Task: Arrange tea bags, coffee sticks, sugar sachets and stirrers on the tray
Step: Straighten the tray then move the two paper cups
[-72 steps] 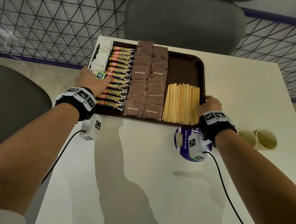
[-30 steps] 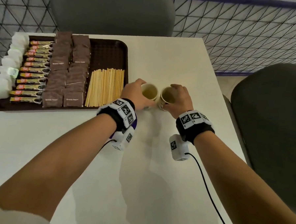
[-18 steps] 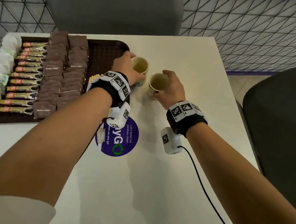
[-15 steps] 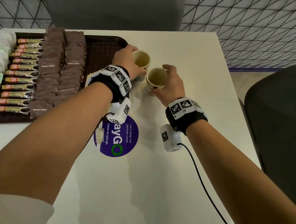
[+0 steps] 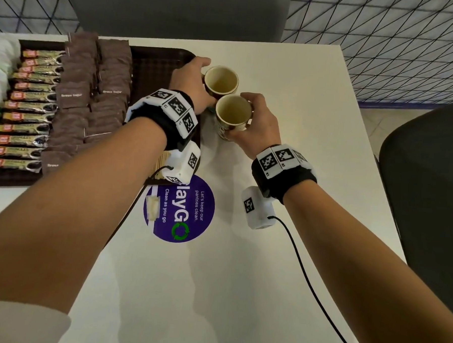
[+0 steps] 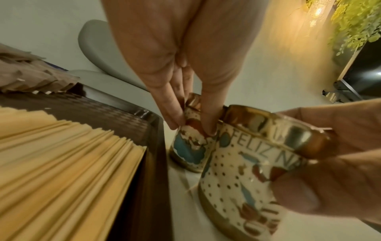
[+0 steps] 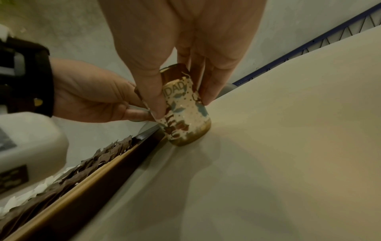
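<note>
Both hands have moved off the tray (image 5: 157,62) and now hold cups: left hand (image 5: 190,83) the far cup (image 5: 221,79), right hand (image 5: 259,120) the near cup (image 5: 232,111). The tray looks full, sticks (image 6: 62,154) and all.

Two patterned cups (image 5: 221,80) touching on white table (image 5: 289,101), purple round sticker (image 5: 189,214) nearby

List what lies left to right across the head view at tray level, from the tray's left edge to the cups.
Tea bags → coffee sticks → brown sugar sachets → left hand → far cup, with the right hand gripping the near cup.
</note>
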The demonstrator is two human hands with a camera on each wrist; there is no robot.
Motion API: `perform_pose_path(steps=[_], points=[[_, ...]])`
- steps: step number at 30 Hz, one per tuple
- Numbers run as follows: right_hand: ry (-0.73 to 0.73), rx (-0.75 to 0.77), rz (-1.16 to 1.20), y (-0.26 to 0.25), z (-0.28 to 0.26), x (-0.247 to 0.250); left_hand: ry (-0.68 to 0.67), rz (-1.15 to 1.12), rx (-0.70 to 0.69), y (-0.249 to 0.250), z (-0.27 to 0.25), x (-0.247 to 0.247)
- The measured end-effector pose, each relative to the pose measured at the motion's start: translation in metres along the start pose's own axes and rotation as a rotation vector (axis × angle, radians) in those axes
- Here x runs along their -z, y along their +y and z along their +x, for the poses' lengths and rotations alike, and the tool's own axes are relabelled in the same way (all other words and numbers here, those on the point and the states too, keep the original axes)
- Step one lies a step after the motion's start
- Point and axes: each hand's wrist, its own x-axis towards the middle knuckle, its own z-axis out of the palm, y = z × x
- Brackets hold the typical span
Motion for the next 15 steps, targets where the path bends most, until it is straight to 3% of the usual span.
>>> perform_pose_path(steps=[7,15], points=[[-0.048,0.003,-0.006,-0.006,-0.005,-0.002,-0.078,-0.095,0.079,-0.007,-0.004,0.008],[-0.069,-0.014,-0.011,-0.01,-0.011,-0.006,-0.184,-0.08,0.058,-0.009,-0.02,0.011]])
